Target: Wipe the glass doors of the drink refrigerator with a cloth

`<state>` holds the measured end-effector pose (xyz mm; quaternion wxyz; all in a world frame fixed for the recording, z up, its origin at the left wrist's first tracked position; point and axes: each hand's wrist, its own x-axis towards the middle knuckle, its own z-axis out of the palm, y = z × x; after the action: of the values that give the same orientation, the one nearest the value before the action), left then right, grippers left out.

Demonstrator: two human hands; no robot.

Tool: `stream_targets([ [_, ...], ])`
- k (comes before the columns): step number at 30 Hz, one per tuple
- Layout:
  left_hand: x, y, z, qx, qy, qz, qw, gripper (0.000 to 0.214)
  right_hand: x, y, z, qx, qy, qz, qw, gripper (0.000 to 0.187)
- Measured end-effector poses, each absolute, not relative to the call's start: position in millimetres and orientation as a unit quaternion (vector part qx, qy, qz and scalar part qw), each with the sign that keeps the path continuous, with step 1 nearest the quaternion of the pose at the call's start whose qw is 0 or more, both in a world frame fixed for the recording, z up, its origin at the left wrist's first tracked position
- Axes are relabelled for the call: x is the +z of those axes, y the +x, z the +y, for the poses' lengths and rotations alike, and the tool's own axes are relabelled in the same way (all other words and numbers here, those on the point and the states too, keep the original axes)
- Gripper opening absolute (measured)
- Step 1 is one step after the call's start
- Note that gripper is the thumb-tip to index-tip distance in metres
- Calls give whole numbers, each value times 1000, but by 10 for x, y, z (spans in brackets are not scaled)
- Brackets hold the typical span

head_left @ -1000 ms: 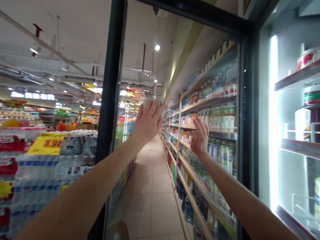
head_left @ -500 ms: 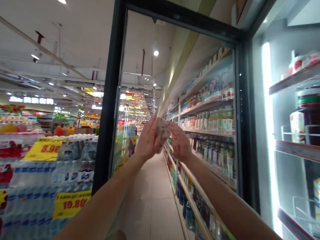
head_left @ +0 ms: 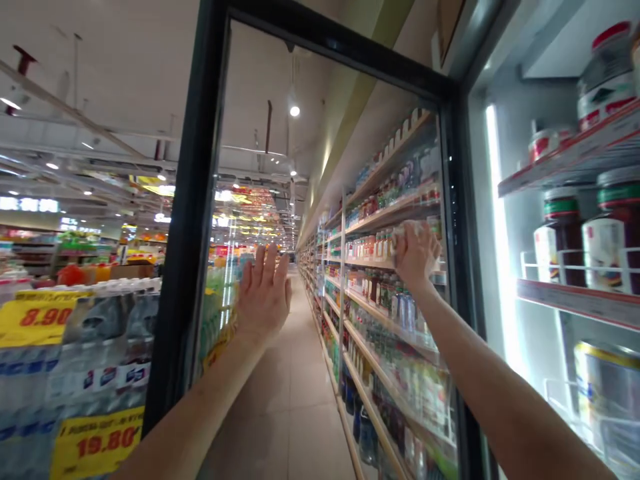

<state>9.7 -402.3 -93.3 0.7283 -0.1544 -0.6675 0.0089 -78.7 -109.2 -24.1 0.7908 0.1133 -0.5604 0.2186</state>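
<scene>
An open glass fridge door (head_left: 320, 373) with a black frame stands straight in front of me. My left hand (head_left: 264, 297) lies flat against the glass, fingers stretched upward and holding nothing. My right hand (head_left: 416, 252) is higher and to the right, near the door's right frame, closed round a small pale cloth (head_left: 400, 235) pressed on the glass. Through the glass I see a long aisle with shelves of bottles.
The lit fridge interior (head_left: 575, 267) at right holds jars, bottles and cans on shelves with red price strips. Stacked packs of water bottles (head_left: 85, 360) with yellow price signs stand at left. A tiled aisle floor (head_left: 300, 373) runs ahead between shelving.
The cloth passed from my left hand to my right hand when they met in the middle. My right hand then moved up and right with it; my left hand dropped and spread flat.
</scene>
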Motion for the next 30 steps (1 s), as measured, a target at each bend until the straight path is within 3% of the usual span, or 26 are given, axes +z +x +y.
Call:
stream_targets([
  [4,-945,69,-3997,29,-132,-665,735,59,-341,-737,-1474,209,138,-560,790,50],
  [7,-941,54,-4026,35,-134,-664,735,61,-450,-551,-2028,55,299,-617,726,46],
  [9,-941,49,-4042,36,-138,-665,733,61,-412,-522,-2038,13,332,-641,692,44],
  [15,-942,57,-4014,51,-121,-673,728,57,-182,-787,-1358,224,95,-596,765,48],
  [21,-947,42,-4028,64,-105,-671,731,54,-417,-630,-1739,24,278,-641,715,47],
  [27,-948,52,-4011,74,-100,-672,730,51,-500,-751,-1254,207,80,-647,730,52],
  [30,-946,53,-4011,84,-94,-670,731,50,-711,-704,-1485,156,151,-648,730,51],
])
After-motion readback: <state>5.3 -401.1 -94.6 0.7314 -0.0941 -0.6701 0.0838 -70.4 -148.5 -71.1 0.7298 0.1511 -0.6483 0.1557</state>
